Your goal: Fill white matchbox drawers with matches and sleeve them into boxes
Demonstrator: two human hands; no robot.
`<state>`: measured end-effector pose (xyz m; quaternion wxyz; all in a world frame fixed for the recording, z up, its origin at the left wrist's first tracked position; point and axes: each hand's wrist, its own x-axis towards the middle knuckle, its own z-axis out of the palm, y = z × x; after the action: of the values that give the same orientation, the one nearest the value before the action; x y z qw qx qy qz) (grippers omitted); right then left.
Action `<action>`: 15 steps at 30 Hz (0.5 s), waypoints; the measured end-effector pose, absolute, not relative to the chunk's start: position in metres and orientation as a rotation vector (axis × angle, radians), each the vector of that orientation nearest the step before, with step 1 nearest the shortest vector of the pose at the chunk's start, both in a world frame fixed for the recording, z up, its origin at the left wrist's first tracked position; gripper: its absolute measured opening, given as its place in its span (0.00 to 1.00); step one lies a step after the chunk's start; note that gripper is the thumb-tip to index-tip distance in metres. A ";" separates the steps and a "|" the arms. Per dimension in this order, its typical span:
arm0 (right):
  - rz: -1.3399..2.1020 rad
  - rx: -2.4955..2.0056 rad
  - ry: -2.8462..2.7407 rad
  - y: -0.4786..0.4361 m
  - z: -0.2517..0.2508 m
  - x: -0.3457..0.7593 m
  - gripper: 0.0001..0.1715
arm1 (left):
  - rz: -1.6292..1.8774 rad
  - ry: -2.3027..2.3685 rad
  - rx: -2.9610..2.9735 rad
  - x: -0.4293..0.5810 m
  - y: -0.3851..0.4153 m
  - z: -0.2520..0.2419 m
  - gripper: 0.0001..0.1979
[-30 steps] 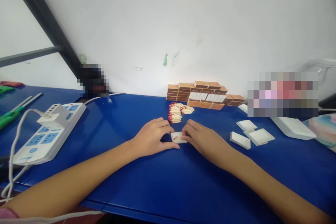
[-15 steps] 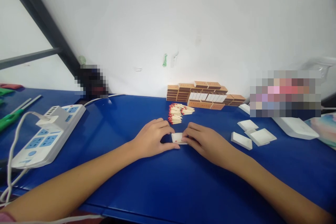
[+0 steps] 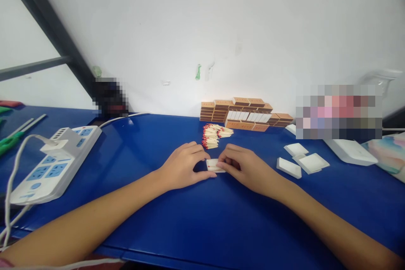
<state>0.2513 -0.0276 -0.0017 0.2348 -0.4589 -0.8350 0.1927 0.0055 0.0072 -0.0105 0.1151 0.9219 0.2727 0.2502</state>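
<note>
A small white matchbox tray (image 3: 212, 162) lies on the blue table between my hands. My left hand (image 3: 186, 165) curls round its left end, the fingers on the far side and the thumb along the near side. In the tray shows a match (image 3: 210, 167) with its red head to the left. My right hand (image 3: 238, 162) reaches over the tray's right part, thumb and forefinger pinched at the other end of that match; the fingers hide the rest of the inside. Just beyond the tray is a pile of red-headed matches (image 3: 210, 137).
Brown matchboxes (image 3: 218, 109) stand stacked against the wall, with white trays (image 3: 249, 116) among them. More white trays (image 3: 313, 163) lie loose at the right, near a larger white box (image 3: 352, 152). A power strip (image 3: 57, 164) with a cable takes up the left side.
My right hand's fingertips have shifted slightly left and up over the tray, and more of the match shows. My left hand stays at the tray. The view has turned a little.
</note>
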 end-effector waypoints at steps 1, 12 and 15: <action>0.514 -1.260 -2.262 -0.023 -0.001 0.252 0.08 | 0.726 0.803 2.697 0.005 0.007 -0.010 0.19; 0.275 -1.275 -2.379 0.033 -0.006 0.241 0.04 | 0.734 0.853 2.715 0.000 0.013 -0.013 0.19; 0.258 -1.291 -2.400 0.033 -0.006 0.241 0.05 | 0.708 0.857 2.727 0.000 0.014 -0.014 0.19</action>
<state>0.2414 0.0326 -0.0065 0.2009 -0.4620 -0.8589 0.0924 0.0002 0.0136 -0.0137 0.0981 0.9215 0.2896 0.2394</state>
